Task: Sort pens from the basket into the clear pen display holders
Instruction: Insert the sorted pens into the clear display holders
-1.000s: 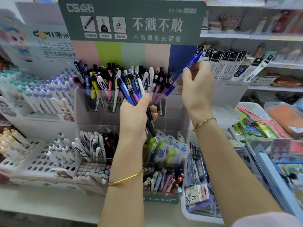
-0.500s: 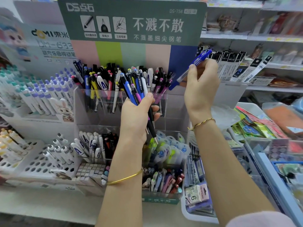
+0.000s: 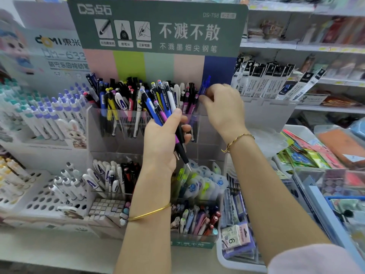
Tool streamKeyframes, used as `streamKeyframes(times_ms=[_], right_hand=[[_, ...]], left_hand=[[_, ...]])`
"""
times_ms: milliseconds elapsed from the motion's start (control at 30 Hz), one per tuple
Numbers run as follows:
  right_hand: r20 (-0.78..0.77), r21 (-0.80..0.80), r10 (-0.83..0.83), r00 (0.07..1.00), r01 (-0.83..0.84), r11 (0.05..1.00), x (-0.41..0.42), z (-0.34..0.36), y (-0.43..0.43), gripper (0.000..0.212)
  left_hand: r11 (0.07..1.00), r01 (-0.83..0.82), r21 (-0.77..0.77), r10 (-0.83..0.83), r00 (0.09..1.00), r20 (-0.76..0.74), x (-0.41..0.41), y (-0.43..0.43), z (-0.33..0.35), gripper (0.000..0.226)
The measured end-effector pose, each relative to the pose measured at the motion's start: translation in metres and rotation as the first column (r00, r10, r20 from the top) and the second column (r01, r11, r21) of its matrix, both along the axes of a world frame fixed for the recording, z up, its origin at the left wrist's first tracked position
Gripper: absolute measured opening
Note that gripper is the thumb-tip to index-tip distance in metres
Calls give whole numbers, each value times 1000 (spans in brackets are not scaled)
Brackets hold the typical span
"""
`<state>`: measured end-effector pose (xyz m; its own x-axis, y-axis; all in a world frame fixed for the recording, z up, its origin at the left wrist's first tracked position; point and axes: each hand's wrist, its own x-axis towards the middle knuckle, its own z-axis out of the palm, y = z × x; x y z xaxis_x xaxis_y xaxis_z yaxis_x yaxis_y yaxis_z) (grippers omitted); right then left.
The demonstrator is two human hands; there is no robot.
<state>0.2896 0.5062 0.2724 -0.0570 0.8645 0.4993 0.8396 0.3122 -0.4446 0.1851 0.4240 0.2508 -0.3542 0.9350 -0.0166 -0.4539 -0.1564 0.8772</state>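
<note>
My left hand (image 3: 164, 143) grips a bundle of pens (image 3: 161, 113), blue, purple, white and black, tips pointing down and to the right, in front of the clear pen display holder (image 3: 94, 131). The holder's top tier is packed with upright pens (image 3: 126, 95). My right hand (image 3: 223, 107) pinches a blue pen (image 3: 204, 87) nearly upright at the right end of that top tier, its lower part hidden behind my fingers. No basket is in view.
Lower tiers hold white pens (image 3: 102, 178) and mixed pens (image 3: 195, 218). A white rack of purple-capped pens (image 3: 49, 113) stands left, boxed refills (image 3: 272, 80) right, a white tray of packets (image 3: 237, 234) lower right. A green sign (image 3: 158, 26) rises behind.
My right hand has come down and left, turning the blue pen from a slant to nearly upright at the holder's right end. My left hand has held the bundle still.
</note>
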Motion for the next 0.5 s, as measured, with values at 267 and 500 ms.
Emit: streamKeyframes(times_ms=[267,500], right_hand=[[286,-55,5,958,11,998,-14,15,3,19],[227,-20,-51,973,57,998,-15,7,0,17]], left_hand=[[1000,-4,1,4,1000,-7,5,0,2,12],[1000,20,-8,-20,1000,-14,8,-1,0,11]])
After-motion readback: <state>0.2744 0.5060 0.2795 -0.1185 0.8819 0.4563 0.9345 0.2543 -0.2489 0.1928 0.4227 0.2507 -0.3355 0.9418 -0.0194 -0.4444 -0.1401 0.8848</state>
